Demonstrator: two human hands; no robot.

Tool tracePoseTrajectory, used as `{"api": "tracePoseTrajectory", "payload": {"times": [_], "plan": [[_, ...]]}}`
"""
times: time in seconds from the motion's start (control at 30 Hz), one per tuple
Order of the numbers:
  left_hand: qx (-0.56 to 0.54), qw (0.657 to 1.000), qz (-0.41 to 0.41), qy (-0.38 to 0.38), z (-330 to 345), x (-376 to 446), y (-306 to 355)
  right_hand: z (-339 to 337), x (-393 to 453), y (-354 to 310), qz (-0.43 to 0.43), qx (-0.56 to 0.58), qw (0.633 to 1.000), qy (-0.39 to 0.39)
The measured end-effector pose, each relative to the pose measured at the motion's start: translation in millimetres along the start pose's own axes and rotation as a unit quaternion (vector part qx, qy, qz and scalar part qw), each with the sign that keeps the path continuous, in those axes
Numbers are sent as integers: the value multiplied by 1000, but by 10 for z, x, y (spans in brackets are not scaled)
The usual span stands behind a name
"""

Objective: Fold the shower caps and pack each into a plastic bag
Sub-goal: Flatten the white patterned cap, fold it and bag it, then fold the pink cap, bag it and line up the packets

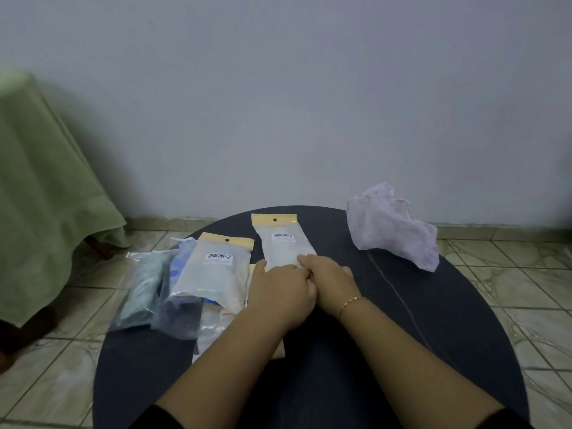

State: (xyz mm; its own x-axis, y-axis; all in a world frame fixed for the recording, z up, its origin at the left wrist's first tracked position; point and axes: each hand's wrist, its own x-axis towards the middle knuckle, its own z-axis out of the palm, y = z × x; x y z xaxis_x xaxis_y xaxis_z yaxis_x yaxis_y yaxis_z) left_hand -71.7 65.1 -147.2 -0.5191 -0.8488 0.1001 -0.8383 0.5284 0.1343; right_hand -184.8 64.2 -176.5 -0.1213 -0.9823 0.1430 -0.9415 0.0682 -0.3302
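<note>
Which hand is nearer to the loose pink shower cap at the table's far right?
The right hand. It rests on the plastic bag at the table's middle, with bare tabletop between it and the pink shower cap. The left hand sits beside it, farther from the cap.

2 bare forearms reach in from the bottom edge, each ending in a bare hand: the left hand [280, 291] and the right hand [329, 281]. Dark, apparently black sleeves cover the upper arms, the left sleeve [148, 418] and the right sleeve [513, 419], both pushed up near the elbows and cut off by the frame. Just behind the right hand, a thin gold-coloured chain bracelet [351, 303] circles the wrist, its fine links catching light. Any rings or nail details are too blurred to tell.
</note>
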Motion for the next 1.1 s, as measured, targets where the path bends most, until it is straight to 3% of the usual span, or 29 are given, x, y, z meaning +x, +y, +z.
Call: {"api": "tracePoseTrajectory", "payload": {"times": [0.17, 0.33, 0.43, 0.5, 0.6, 0.67, 0.83, 0.9, 0.97, 1.1], "plan": [[17, 998, -54, 11, 27, 104, -73, 24, 67, 11, -9, 51, 996, 67], [20, 998, -33, 59, 3, 65, 58, -57, -42, 154, -53, 15, 949, 310], [2, 997, -14, 73, -39, 13, 187, -226, -112, 246, 1, -45, 930, 365], [-12, 998, -7, 69, -49, -22, 254, -328, -167, 331, 78, -77, 931, 348], [-20, 998, 11, 62, -43, -81, 312, -472, -258, 458, 206, -85, 945, 238], [-30, 998, 14, 61, -38, -124, 328, -529, -304, 544, 247, -97, 947, 180], [-87, 995, 7, 56, -77, -233, 395, -557, -404, 564, 231, -112, 957, 135], [-171, 984, -14, 47, -119, -277, 439, -595, -492, 473, 212, -109, 963, 128], [-308, 950, -52, 24, -164, -322, 487, -627, -613, 342, 189, -110, 969, 119], [-541, 830, -133, -9, -194, -340, 556, -647, -977, 38, 129, -92, 983, 91]]}}
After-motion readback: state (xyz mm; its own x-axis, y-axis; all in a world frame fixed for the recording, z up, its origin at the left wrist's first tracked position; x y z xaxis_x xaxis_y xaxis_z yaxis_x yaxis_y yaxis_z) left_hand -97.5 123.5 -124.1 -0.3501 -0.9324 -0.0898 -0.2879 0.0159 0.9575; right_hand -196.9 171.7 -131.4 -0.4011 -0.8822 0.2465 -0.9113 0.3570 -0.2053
